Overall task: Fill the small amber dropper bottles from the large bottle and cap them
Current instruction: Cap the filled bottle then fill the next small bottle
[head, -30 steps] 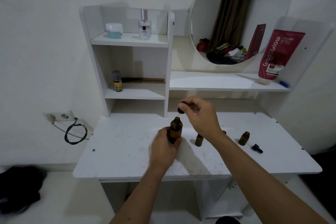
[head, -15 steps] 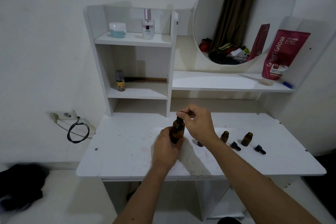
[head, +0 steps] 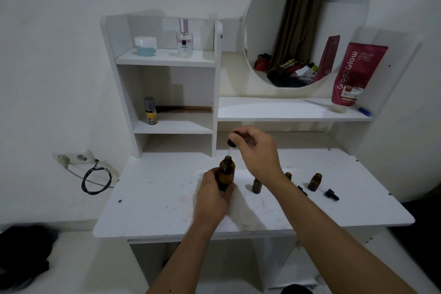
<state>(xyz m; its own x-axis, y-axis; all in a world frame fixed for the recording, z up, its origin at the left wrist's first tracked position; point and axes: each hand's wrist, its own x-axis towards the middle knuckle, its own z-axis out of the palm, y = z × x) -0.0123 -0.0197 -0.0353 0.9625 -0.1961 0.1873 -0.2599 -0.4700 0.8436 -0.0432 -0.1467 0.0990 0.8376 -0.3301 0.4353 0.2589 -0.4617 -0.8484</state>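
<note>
The large amber bottle (head: 226, 172) stands upright on the white dressing table (head: 167, 198), gripped low by my left hand (head: 212, 196). My right hand (head: 256, 150) pinches the black dropper cap (head: 232, 143) just above the bottle; its glass pipette tip sits at the open neck. Three small amber bottles stand uncapped to the right: one (head: 256, 185) beside my right wrist, one (head: 288, 176) partly hidden behind it, one (head: 315, 182) farther right. Two small black dropper caps (head: 331, 194) (head: 302, 190) lie on the table near them.
Behind the table rises a white shelf unit (head: 167, 57) holding a jar, a perfume bottle, a small spray can and a comb. A red tube (head: 355, 74) leans on the right shelf below a round mirror (head: 305, 21). A wall socket with a coiled cable (head: 95, 178) is at left.
My right hand has lifted the dropper cap up out of the large bottle's neck after pressing it down half a second ago. My left hand keeps its hold.
</note>
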